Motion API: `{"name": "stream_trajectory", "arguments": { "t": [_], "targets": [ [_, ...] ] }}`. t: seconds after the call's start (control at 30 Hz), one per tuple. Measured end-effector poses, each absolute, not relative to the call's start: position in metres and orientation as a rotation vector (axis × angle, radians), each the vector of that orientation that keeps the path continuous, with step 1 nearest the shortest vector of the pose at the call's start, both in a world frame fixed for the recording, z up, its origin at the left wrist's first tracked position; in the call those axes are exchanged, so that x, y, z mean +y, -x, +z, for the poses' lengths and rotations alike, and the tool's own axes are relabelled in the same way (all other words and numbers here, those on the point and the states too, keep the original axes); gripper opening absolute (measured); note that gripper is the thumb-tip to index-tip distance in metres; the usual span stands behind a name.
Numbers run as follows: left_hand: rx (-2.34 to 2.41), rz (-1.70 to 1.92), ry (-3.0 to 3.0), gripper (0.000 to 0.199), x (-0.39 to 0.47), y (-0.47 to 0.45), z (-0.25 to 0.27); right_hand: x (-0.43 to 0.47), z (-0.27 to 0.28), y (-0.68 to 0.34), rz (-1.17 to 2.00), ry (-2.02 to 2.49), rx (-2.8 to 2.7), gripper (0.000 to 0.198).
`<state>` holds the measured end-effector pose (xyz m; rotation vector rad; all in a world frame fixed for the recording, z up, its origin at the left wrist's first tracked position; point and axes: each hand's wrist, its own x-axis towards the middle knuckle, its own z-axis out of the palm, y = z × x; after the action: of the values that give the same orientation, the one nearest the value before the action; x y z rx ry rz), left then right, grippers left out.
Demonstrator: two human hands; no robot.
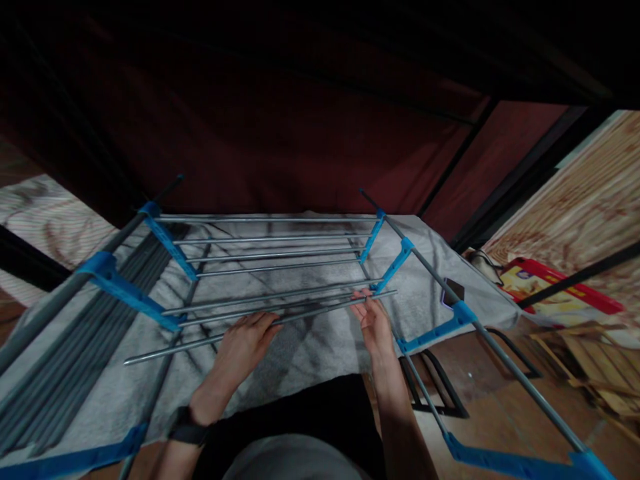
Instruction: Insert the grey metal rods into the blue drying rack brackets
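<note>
A tubular rack with blue brackets spans grey cloth. Across it lies a loose metal rod, long axis running nine o'clock to three, left end dipping toward eight. Fingers of the left hand clasp it near mid-length; those of the right hand meet its three-o'clock end, their grip unclear. The nearest bracket sits at one o'clock from the right hand.

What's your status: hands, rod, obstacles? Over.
Left hand and right hand on metal rod. Rod's left end sticks out past a blue bracket. Phone on grey cloth, rightward, apart from hands.
</note>
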<state>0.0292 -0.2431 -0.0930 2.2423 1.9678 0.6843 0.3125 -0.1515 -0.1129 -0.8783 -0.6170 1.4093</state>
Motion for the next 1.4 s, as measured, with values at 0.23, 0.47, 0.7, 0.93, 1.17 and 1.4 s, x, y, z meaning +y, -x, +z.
{"name": "stream_trajectory", "arguments": {
  "t": [0.23, 0.47, 0.7, 0.93, 1.17, 1.4],
  "targets": [
    [1.967, 0.709, -2.242, 0.022, -0.245, -0.024, -0.092, -0.146, -0.125, -0.330, 1.387, 0.958, -0.593, 0.024],
    [2.128, 0.604, -2.194, 0.014, -0.251, -0.008, -0.088, -0.121, -0.168, -0.375, 1.414, 1.132, -0.468, 0.006],
    [2.158, 0.553, -2.155, 0.007, -0.255, 0.016, -0.089, -0.113, -0.189, -0.394, 1.399, 1.218, -0.595, 0.003],
    [2.200, 0.468, -2.195, 0.016, -0.260, 0.019, -0.091, -0.112, -0.186, -0.394, 1.402, 1.247, -0.487, 0.008],
    [2.175, 0.310, -2.503, 0.021, -0.257, 0.006, -0.097, -0.108, -0.196, -0.405, 1.438, 1.265, -0.404, 0.007],
    [2.129, 0.280, -2.605, 0.016, -0.255, -0.003, -0.102, -0.108, -0.196, -0.413, 1.531, 1.381, -0.163, 0.025]
  ]
}}
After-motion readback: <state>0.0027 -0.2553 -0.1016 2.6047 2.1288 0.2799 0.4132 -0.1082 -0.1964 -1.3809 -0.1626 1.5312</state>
